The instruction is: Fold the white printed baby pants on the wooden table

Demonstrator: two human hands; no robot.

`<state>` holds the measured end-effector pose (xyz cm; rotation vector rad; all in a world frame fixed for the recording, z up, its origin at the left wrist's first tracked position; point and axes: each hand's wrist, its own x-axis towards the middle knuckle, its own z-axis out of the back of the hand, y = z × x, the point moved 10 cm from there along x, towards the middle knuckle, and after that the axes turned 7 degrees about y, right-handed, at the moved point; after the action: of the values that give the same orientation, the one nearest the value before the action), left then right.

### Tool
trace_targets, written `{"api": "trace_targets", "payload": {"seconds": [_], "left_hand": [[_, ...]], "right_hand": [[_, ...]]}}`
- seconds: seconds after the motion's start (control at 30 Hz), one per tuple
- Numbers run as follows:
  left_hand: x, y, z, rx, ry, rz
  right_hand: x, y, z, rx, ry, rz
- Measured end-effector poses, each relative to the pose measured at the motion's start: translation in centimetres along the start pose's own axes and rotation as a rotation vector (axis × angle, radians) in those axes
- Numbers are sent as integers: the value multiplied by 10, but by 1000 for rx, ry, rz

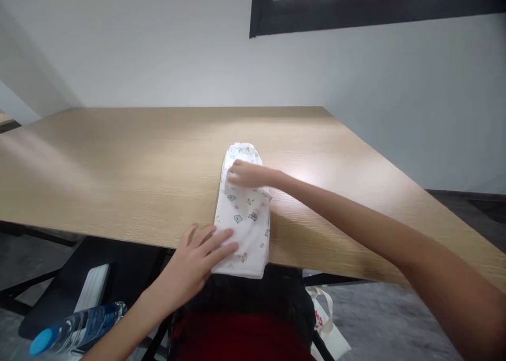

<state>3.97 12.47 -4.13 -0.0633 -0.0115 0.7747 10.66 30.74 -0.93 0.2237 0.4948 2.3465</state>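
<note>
Table (118,176) edge: folded print cloth (243,229) under L hand (201,258), R hand (249,174).

No readable text, water bottle (81,327) label blurred

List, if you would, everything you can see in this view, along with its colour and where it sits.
Flat wooden table: one, light oak-brown, across the middle of the view.
Folded cloth garment: one, white with small coloured prints, at the table's near edge.
Clear plastic water bottle: one, blue cap and label, below the table at lower left.
White tote bag: one, red print, below the table at lower right.
Window frame: one, black, high on the wall.
Smooth wall: one, pale grey, behind the table.
Seated person: one, dark hair, dark red top, at bottom centre.
Left hand: one, flat on the garment's near end.
Right hand: one, on the garment's far part.
</note>
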Motion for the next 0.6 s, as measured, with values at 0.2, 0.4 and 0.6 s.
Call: {"api": "trace_targets", "payload": {"seconds": [0.2, 0.4, 0.6], "left_hand": [[14, 7, 22, -130, -276, -158], [0, -14, 39, -564, -228, -251], [3, 24, 75, -749, -281, 141]], "right_hand": [[-115, 98, -60, -84, 71, 212], [-166, 144, -44, -149, -96, 304], [-155, 121, 12, 250, -161, 86]]}}
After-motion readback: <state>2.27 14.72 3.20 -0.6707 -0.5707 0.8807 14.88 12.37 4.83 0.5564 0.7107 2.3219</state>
